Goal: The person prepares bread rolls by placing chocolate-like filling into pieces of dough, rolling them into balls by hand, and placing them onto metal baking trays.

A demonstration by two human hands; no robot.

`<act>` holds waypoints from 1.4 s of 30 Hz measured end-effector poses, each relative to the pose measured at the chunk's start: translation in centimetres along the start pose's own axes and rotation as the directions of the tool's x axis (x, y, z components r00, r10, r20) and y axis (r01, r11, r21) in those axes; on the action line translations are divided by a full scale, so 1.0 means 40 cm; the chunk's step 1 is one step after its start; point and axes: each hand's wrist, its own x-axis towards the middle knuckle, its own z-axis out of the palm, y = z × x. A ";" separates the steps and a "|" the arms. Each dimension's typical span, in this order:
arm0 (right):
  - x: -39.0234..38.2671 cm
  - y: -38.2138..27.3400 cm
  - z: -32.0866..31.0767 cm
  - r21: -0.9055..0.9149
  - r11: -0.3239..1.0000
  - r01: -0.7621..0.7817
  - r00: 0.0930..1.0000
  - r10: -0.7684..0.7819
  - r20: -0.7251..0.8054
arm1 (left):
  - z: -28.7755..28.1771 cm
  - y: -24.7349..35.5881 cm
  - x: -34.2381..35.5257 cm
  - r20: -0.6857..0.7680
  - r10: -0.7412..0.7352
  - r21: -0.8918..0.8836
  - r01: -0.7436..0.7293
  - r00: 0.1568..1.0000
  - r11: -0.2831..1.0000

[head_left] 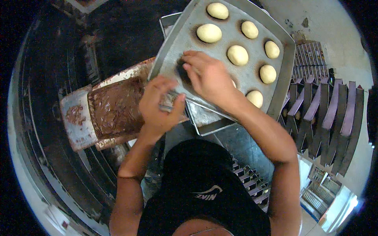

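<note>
My right hand [210, 76] is over the left part of a grey metal baking tray [287, 51]. Its fingers are curled with the palm downward, and whatever they hold is hidden. Several pale, round dough balls [238, 55] sit spaced apart on the tray, one partly covered by my right wrist. My left hand [157, 104] is at the tray's near left corner, thumb and fingers curved apart. A greyish edge shows between them; I cannot tell whether it is held. Left of that hand lies a board [78, 131] covered with a thick, glossy brown chocolate-like spread [118, 106].
Another metal tray [216, 128] lies under the dough tray, its near corner sticking out. Stacked dark trays [327, 118] stand on the right, with a lower rack [252, 183] near my body. A large dark, ridged surface [51, 118] fills the left side.
</note>
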 end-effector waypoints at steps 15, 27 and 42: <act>-0.079 0.003 -0.132 -0.137 0.840 -0.524 0.840 0.485 -0.243 | -0.042 -0.079 0.019 0.117 0.144 -0.282 -0.106 0.983 0.954; -0.411 -0.181 0.129 0.553 0.813 0.182 0.833 0.172 -0.526 | 0.127 0.203 -0.198 -0.337 -0.144 -0.369 0.010 0.931 0.930; -0.559 -0.128 0.570 0.780 0.580 -0.237 0.946 0.321 0.048 | -0.107 0.158 -0.801 -0.125 -0.677 -0.353 0.605 0.726 0.714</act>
